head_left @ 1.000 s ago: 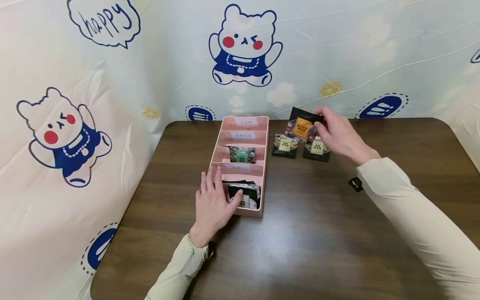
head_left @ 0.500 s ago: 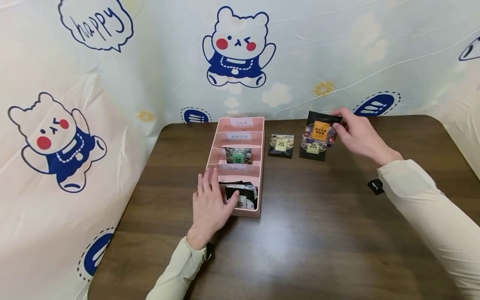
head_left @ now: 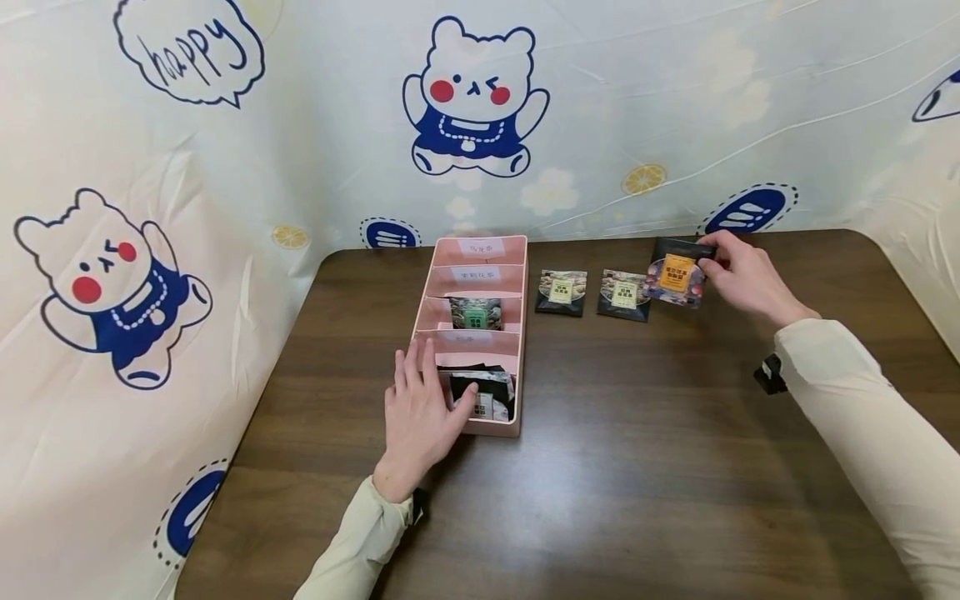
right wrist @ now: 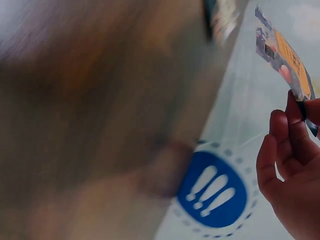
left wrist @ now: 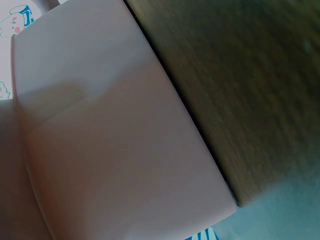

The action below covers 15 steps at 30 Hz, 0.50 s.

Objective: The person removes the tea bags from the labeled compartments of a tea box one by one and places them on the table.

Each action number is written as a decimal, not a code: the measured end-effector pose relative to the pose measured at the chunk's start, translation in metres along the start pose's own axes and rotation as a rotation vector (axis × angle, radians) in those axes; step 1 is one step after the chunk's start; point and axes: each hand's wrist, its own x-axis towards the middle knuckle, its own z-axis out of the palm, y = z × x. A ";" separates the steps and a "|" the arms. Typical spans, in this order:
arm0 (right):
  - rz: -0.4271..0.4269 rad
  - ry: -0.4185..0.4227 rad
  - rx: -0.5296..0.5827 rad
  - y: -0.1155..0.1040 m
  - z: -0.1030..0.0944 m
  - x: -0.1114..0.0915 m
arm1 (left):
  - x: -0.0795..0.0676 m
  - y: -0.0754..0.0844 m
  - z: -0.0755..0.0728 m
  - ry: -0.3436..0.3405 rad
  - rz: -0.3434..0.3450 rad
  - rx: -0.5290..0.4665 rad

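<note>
On the counter (head_left: 600,467): pink box (head_left: 495,428), left hand (head_left: 418,408) resting on it, fingers spread. Right hand (head_left: 750,277) pinches the orange-label packet (head_left: 677,277) by a corner — I'd lower it flat, clear of the pale-label packet (head_left: 624,295) just left.

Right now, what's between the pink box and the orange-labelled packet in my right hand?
In the head view, one pale-labelled packet and, right of it, another such packet lie on the table between them.
</note>
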 end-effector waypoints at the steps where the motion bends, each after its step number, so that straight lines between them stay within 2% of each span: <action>1: 0.022 -0.011 0.007 0.005 0.000 0.000 | 0.000 0.000 0.000 -0.001 0.000 0.000; 5: 0.076 -0.049 -0.001 0.019 0.000 -0.001 | 0.000 0.000 0.000 -0.001 0.002 0.003; 15: 0.112 -0.134 -0.065 0.041 0.005 0.005 | 0.000 -0.001 0.000 0.001 0.000 -0.003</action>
